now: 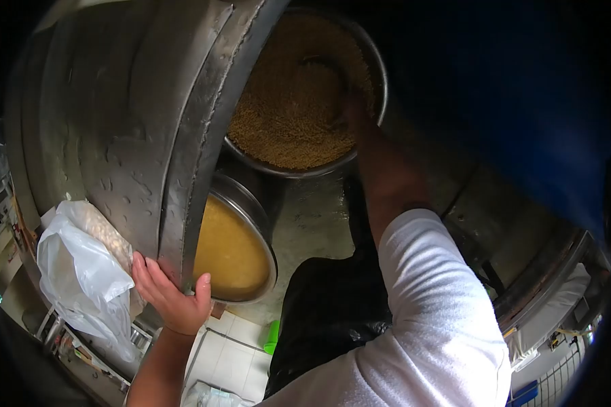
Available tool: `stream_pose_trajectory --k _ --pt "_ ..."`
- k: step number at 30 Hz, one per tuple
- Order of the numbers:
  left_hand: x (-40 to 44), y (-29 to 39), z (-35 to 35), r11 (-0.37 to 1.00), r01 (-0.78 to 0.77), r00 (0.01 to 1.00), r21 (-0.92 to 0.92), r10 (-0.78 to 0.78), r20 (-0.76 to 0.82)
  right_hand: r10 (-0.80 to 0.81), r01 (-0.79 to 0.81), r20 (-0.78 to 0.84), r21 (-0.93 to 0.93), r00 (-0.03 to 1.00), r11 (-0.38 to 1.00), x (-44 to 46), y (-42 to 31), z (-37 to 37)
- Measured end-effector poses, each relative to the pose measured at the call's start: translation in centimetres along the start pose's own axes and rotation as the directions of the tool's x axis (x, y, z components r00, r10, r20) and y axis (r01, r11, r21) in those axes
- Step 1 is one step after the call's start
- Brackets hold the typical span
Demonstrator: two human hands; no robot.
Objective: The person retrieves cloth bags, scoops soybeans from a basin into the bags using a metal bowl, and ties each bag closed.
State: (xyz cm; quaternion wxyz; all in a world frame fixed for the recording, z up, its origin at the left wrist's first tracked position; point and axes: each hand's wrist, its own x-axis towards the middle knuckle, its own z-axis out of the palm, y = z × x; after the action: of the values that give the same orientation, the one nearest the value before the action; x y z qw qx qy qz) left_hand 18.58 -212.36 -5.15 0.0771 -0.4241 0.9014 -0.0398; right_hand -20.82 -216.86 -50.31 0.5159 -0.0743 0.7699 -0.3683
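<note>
My left hand [173, 295] rests with spread fingers on the lower edge of a large metal vessel [125, 129], beside a white plastic bag [81, 264]. My right arm, in a white sleeve, reaches into a round metal basin of yellow-brown grains [282, 136]. In the shadow at the basin's right side, my right hand [353, 102] is too dark for its fingers to be made out. Near the grains' middle a dark curved rim [322, 64] shows faintly.
Below the grain basin stands a second metal container with yellow liquid [231, 254]. A bright green object [271, 338] lies near white tiles [231, 359]. Blue material [523, 115] hangs at the right. Black glossy material [326, 298] covers the lower middle.
</note>
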Motion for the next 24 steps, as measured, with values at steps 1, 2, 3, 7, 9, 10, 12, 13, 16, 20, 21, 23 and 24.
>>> stream_pose_trajectory --k 1,2,3,7,9,10,12,13,16,20,21,23,24 --pt "-0.1 -0.1 0.0 1.0 0.005 1.0 0.007 -0.005 0.006 0.072 -0.071 -0.012 0.066 0.997 0.995 0.2 0.8 1.0" --pt "-0.1 -0.1 0.1 1.0 -0.008 1.0 -0.002 0.008 -0.004 0.132 -0.136 0.033 0.16 0.991 0.978 0.0 1.9 1.4" --pt "0.0 -0.2 0.2 1.0 -0.024 1.0 -0.013 0.024 -0.017 0.187 -0.201 0.078 0.25 0.979 0.947 -0.3 2.1 1.6" --pt "-0.3 -0.2 0.3 1.0 0.006 1.0 -0.006 -0.006 -0.015 0.074 -0.185 0.262 0.431 0.962 0.883 1.9 7.4 1.5" --pt "-0.1 -0.1 -0.1 1.0 -0.013 1.0 -0.006 0.013 -0.007 0.1 -0.191 0.211 0.473 0.972 0.86 1.5 8.3 1.5" --pt "-0.2 -0.1 -0.1 1.0 0.004 1.0 -0.015 -0.004 0.001 0.106 -0.187 0.185 0.502 0.977 0.844 1.5 8.3 1.9" --pt "-0.3 -0.3 -0.1 1.0 0.003 1.0 -0.006 -0.004 -0.01 0.119 -0.177 0.139 0.562 0.983 0.808 1.8 8.7 3.6" --pt "-0.4 -0.1 0.0 1.0 0.017 1.0 -0.009 -0.018 -0.013 0.103 -0.166 0.142 0.56 0.985 0.812 1.9 8.0 4.5" --pt "-0.6 0.0 -0.1 1.0 0.016 1.0 -0.014 -0.016 -0.02 0.131 -0.22 0.191 0.583 0.973 0.782 -1.6 4.8 4.0" --pt "-1.1 -0.2 -0.1 0.999 0.048 0.997 -0.002 -0.048 -0.055 0.078 -0.182 0.236 0.465 0.969 0.866 -7.0 1.4 1.6" --pt "-1.2 -0.1 -0.1 0.998 0.063 0.996 0.002 -0.063 -0.059 0.06 -0.159 0.261 0.378 0.963 0.912 -8.2 0.8 0.2" --pt "-1.3 0.0 -0.1 0.996 0.086 0.991 -0.015 -0.087 -0.105 -0.121 0.064 0.237 0.233 0.964 0.97 -7.7 5.2 -2.0" --pt "-1.4 0.2 -0.3 0.994 0.108 0.991 -0.017 -0.109 -0.079 -0.128 0.061 0.219 0.291 0.967 0.955 -8.6 5.8 -3.0"
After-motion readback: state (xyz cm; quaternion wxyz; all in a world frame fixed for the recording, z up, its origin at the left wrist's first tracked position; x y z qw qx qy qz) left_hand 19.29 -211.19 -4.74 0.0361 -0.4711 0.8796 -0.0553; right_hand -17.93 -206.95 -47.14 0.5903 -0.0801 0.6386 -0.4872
